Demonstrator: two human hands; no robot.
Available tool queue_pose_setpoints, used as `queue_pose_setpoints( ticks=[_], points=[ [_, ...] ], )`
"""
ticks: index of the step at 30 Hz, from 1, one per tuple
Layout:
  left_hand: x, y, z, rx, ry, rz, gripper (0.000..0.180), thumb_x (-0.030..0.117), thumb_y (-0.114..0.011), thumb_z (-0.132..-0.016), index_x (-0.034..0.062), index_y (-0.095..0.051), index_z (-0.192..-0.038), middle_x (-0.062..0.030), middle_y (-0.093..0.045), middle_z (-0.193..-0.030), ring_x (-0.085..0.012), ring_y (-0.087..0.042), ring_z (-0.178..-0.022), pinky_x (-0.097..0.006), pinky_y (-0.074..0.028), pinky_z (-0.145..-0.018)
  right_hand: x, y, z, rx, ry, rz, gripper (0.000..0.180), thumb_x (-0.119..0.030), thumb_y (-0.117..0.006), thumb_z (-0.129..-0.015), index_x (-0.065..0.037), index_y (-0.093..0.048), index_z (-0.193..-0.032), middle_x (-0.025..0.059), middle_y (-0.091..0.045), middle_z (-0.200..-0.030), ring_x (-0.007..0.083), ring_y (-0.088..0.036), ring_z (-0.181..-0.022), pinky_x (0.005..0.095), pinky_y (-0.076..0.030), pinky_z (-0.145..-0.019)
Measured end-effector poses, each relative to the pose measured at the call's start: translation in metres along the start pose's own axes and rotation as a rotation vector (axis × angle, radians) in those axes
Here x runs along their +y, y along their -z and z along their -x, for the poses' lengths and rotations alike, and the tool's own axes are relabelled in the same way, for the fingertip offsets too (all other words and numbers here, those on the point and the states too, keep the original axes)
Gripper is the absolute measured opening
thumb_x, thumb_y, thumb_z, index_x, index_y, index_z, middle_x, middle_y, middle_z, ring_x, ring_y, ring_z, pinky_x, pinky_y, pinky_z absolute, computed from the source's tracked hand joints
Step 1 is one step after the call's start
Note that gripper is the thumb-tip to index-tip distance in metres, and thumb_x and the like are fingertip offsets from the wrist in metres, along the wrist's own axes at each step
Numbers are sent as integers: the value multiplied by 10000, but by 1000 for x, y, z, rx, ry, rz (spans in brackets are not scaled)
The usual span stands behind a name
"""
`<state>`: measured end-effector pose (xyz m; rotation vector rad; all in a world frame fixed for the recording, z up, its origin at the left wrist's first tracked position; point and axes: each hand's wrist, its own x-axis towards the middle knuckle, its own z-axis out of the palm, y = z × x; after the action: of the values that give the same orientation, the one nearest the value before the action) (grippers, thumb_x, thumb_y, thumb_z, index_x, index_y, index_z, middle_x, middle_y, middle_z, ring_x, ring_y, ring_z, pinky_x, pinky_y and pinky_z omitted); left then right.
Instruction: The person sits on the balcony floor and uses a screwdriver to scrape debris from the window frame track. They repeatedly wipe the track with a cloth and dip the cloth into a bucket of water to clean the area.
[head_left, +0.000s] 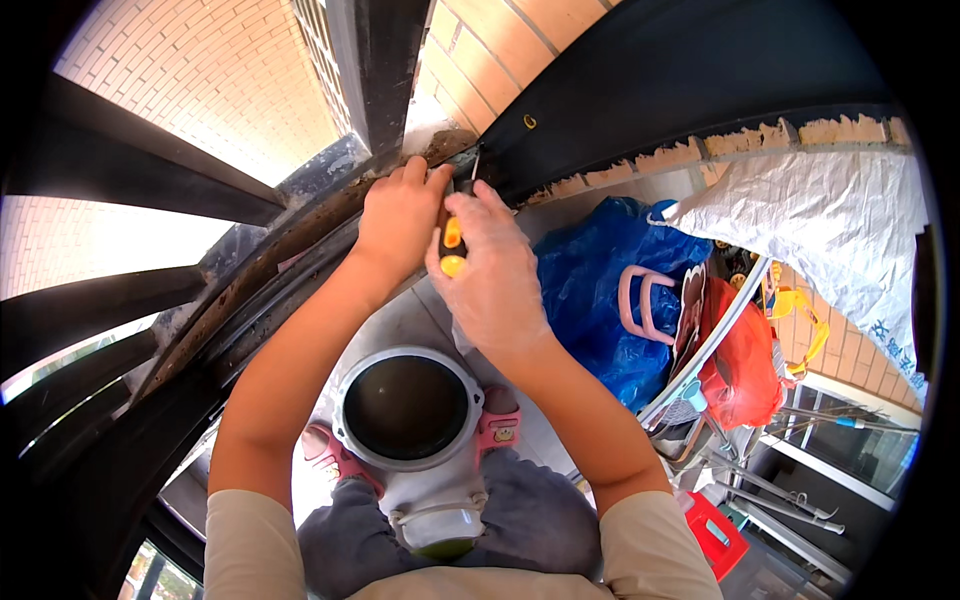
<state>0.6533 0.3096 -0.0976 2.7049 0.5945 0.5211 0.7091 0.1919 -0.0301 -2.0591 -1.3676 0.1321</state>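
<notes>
In my right hand [495, 285] is a screwdriver with a yellow and black handle [453, 234]. Its thin metal shaft points up and away from me, toward the corner where a black panel [640, 90] meets the window frame's sill [300, 240]. Close beside it, my left hand [393, 215] rests at the sill with its fingers curled down. Whatever those fingers may hold is hidden. Crumbly brown material [447, 147] lies along the frame just beyond my fingertips. A small yellow ring-shaped piece [530, 121] sits on the black panel.
Dark metal bars [140, 150] cross the opening on the left. Below my arms, a round grey-rimmed container [350, 450] stands between my feet in pink sandals [500, 430]. Blue plastic sheeting [590, 290], a red bag [740, 370] and a white sheet [820, 210] crowd the right side.
</notes>
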Motion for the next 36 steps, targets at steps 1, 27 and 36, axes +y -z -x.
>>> queue_pose_setpoints(
  ticks=[1, 27, 36],
  points=[
    [-1, -4, -1, -3, -9, -50, 294, 170, -600, -745, 92, -595, -1028, -90, -547, -842, -240, -615, -780, -338, -506, -641, -1, 0, -7, 2, 4, -23, 513, -93, -739, -686, 42, -514, -1127, 286, -530, -1112, 421, -502, -1094, 413, -408, -971],
    [2, -6, 1, -74, 25, -114, 303, 156, -588, -768, 88, -582, -1063, -94, -534, -854, -254, -614, -775, -341, -518, -631, -7, 2, -3, 161, -58, -53, 370, -59, -714, -731, -20, -570, -1069, 225, -579, -1110, 376, -562, -1072, 397, -472, -904],
    [4, 5, 3, -147, 115, -23, 319, 160, -597, -759, 89, -577, -1069, -102, -548, -856, -268, -626, -810, -355, -518, -663, -11, 7, -6, 62, -92, -120, 386, -59, -717, -725, -6, -557, -1072, 227, -585, -1082, 374, -560, -1072, 397, -472, -899]
  ],
)
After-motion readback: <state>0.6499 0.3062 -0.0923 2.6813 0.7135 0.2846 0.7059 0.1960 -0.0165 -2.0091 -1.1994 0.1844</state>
